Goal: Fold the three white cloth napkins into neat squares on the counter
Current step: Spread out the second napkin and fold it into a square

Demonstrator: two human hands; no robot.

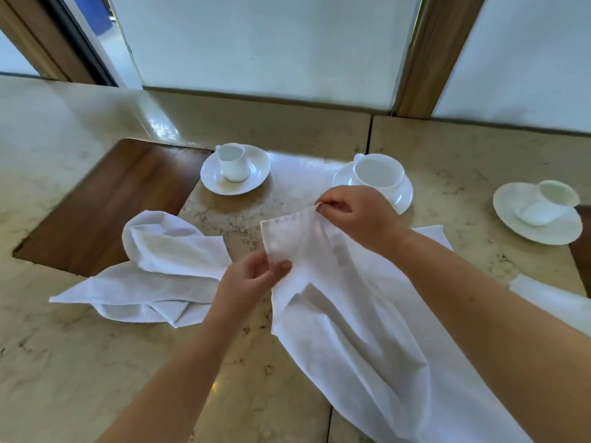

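A white cloth napkin (345,330) hangs unfolded in front of me, lifted off the beige marble counter (80,362). My right hand (355,215) pinches its upper corner near the middle cup. My left hand (256,276) pinches its left edge lower down. A second napkin (160,270) lies crumpled on the counter to the left. Part of a third white napkin (550,302) shows at the right, past my right forearm.
Three white cups on saucers stand along the back: one at the left (235,169), one in the middle (380,177), one at the right (540,212). A dark wooden inlay (105,206) sits in the counter at the left. Frosted glass panels rise behind.
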